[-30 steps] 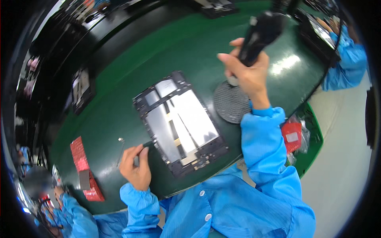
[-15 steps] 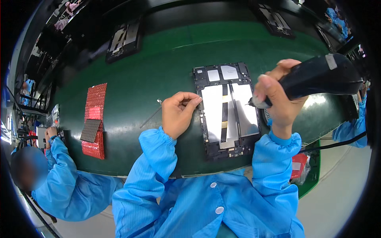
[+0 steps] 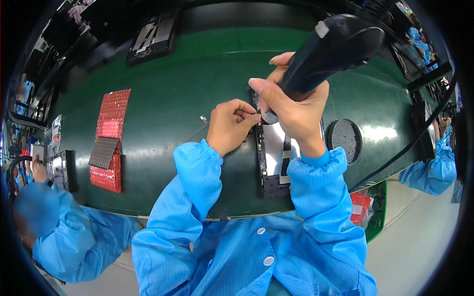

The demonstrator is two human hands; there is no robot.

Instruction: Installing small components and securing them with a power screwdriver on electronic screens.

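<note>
An opened tablet [image 3: 270, 160] with a black frame and silver panels lies on the green table, partly hidden under my right hand and forearm. My right hand [image 3: 296, 106] is wrapped round a black electric screwdriver [image 3: 326, 56], its handle tilted up to the right. The driver's tip end is over the tablet's upper left edge, close to my left fingertips. My left hand [image 3: 229, 123] is pinched at that same edge; whatever lies between thumb and finger is too small to make out. Left of it lies a thin grey strip with a small connector [image 3: 203, 119].
A round black dish [image 3: 344, 140] of small parts stands right of the tablet. Red bubble wrap [image 3: 112, 121] with a brown-grey pad [image 3: 103, 153] lies left. Another tablet assembly [image 3: 153, 39] sits at the back. A black cable [image 3: 410, 143] crosses on the right. A co-worker [image 3: 66, 222] sits at left.
My right hand has swung the screwdriver leftward, from the tablet's right side to its upper left edge. My left hand remains pinched by that edge. The round dish now shows fully.
</note>
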